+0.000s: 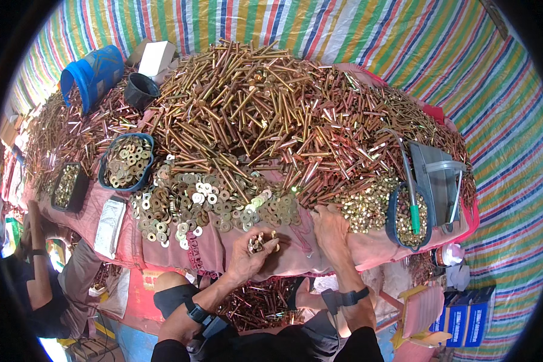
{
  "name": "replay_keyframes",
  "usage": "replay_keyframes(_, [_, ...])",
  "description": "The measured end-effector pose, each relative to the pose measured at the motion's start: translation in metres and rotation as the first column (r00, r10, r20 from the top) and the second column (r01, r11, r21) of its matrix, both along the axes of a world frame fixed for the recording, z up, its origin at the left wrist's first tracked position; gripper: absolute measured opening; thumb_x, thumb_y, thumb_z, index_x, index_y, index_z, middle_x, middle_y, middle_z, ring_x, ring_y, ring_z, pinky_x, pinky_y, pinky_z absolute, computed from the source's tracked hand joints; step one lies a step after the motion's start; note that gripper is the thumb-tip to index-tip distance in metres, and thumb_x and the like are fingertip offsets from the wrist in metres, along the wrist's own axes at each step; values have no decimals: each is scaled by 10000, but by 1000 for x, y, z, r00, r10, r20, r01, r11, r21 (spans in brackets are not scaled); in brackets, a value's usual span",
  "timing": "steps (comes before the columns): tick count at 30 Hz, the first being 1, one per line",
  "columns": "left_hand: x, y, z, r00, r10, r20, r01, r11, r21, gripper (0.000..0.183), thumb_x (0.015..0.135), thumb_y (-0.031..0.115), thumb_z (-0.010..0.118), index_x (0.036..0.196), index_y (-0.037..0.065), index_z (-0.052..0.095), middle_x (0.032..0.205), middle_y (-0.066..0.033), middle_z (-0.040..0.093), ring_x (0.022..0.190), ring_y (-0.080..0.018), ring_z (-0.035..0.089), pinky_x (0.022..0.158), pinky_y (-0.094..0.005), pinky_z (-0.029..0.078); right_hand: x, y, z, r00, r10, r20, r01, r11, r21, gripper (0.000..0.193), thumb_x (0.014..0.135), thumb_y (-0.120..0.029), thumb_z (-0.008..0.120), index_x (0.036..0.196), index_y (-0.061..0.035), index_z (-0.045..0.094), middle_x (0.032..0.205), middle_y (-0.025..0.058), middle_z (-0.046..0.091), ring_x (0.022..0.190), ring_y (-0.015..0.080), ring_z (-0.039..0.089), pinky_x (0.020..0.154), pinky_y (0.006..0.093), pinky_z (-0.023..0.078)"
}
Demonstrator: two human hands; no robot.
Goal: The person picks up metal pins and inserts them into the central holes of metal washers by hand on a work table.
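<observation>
My left hand (251, 254) is closed round a small bunch of metal fasteners (257, 243), held over the cloth near the table's front edge; their exact kind is hard to make out. To its right, my right hand (330, 228) reaches to the front edge of the large heap of long brass-coloured metal rods (235, 108), beside the loose nuts (365, 205). Its fingers bend down out of sight, so what they hold is hidden. Loose flat washers (193, 199) spread over the cloth (241, 241) beyond my left hand.
A blue tub of washers (105, 181) and a dark tray of nuts (81, 196) stand left. At right sit a nut tub (427, 232) with a green-handled tool (414, 217) and a grey container (425, 163). A blue bucket (81, 84) lies tipped. Another person's arm (36, 265) shows at left.
</observation>
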State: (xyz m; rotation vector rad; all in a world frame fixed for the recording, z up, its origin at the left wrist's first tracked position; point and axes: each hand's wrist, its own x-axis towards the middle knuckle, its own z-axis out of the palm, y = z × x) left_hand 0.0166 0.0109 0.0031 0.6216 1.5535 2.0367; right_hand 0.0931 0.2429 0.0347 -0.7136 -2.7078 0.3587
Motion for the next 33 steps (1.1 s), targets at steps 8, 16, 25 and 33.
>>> replay_keyframes(8, [1, 2, 1, 1000, 22, 18, -23, 999, 33, 193, 974, 42, 751, 1156, 27, 690, 962, 32, 682, 856, -57, 620, 761, -228, 520, -9, 11, -1, 984, -23, 174, 14, 998, 54, 151, 926, -151, 651, 1022, -59, 721, 962, 226, 692, 865, 425, 707, 720, 549, 548])
replay_keyframes(16, [0, 1, 2, 998, 9, -54, -11, 1000, -27, 196, 974, 52, 748, 1159, 23, 691, 969, -7, 700, 883, -77, 641, 776, -248, 525, 0, 5, 2, 990, 95, -103, -124, 940, -318, 193, 957, -112, 688, 1095, 22, 673, 864, 152, 733, 688, 236, 712, 608, 389, 554])
replay_keyframes(25, [0, 2, 7, 998, -9, -64, 7, 1000, -26, 184, 978, 28, 734, 1156, 16, 688, 1004, -16, 700, 924, -81, 625, 826, -252, 518, 8, -40, 20, 923, 71, -379, -386, 188, -903, 227, 950, -24, 736, 1148, 58, 659, 1025, 105, 741, 892, 136, 724, 758, 270, 603])
replay_keyframes(33, [-1, 1, -1, 998, -32, -63, 31, 999, -13, 184, 992, 14, 705, 1174, 4, 682, 1045, -32, 703, 968, -92, 634, 856, -262, 523, 6, -50, 21, 893, 140, -428, -450, 312, -837, 257, 951, -35, 754, 1174, 66, 676, 1075, 102, 744, 942, 127, 714, 852, 266, 592])
